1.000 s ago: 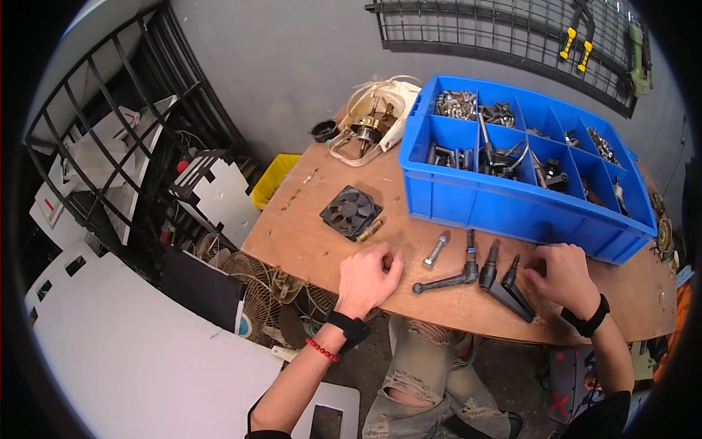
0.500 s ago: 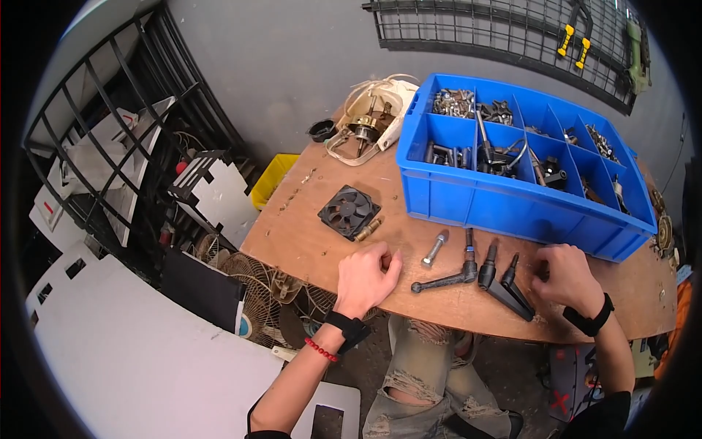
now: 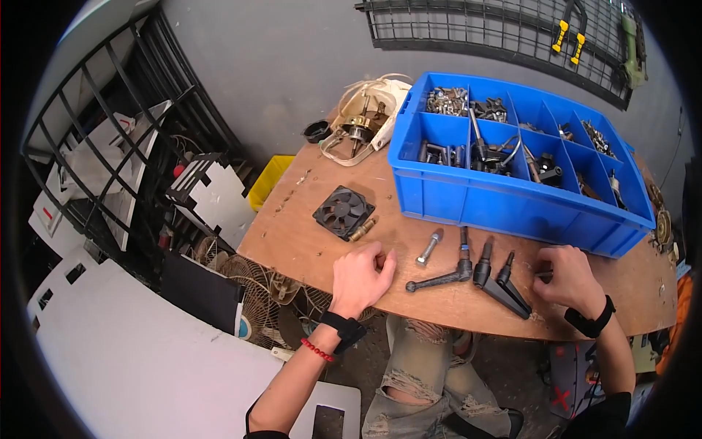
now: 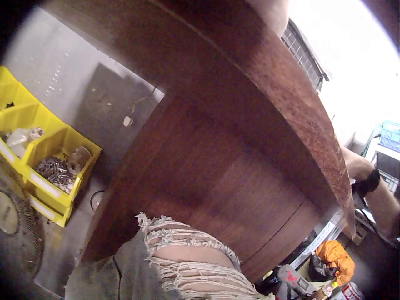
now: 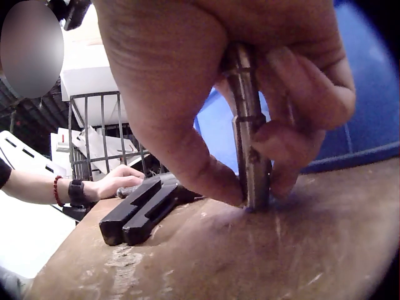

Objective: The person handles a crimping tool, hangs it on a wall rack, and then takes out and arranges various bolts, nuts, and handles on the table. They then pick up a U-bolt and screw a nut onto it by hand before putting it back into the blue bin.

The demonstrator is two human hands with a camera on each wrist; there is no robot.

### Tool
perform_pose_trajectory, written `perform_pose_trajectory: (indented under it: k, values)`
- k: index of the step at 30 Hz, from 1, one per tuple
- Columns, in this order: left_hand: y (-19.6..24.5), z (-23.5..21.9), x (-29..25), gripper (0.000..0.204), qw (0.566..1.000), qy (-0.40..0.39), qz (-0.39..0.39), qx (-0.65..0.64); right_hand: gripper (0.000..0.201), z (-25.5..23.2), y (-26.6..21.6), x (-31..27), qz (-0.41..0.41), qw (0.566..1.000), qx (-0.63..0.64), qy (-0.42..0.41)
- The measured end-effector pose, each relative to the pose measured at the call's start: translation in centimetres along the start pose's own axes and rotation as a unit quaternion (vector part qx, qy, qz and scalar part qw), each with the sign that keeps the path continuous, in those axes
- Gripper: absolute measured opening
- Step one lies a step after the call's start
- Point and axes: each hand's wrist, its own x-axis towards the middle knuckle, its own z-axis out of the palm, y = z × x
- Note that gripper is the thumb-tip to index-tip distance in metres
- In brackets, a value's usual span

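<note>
My right hand (image 3: 569,276) is low over the table's right front. Its thumb and fingers pinch a stepped metal pin (image 5: 252,147), which stands nearly upright with its lower end at the tabletop in the right wrist view. Left of that hand lie black clamping levers, one with a long angled arm (image 3: 442,279) and two side by side (image 3: 504,289). A hex bolt (image 3: 429,249) lies further left. My left hand (image 3: 363,276) rests at the front edge, fingers loosely curled, holding nothing. Beyond it lie a brass fitting (image 3: 363,229) and a black cooling fan (image 3: 344,212).
A blue divided bin (image 3: 504,194) full of metal hardware stands along the back right of the wooden table (image 3: 292,234). A white housing with a motor (image 3: 365,124) sits at the back left. Yellow bins (image 4: 59,156) are on the floor below.
My right hand has turned slightly, and the metal pin now shows between its fingers in the head view. The left hand stays in place, while the head view has shifted a little.
</note>
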Motion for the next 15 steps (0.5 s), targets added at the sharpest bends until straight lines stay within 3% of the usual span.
perform_pose_trajectory:
  k: [7,15]
  values:
    - [0.1,0.0,0.0,0.03,1.0,-0.002,-0.005,-0.001,0.016,-0.2,0.0,-0.9,-0.019,0.999,-0.029,-0.006]
    - [0.2,-0.2,0.0,0.031,1.0,-0.022,-0.016,0.005,0.015,1.2,-1.1,-3.8,-0.027,0.998,-0.022,0.059]
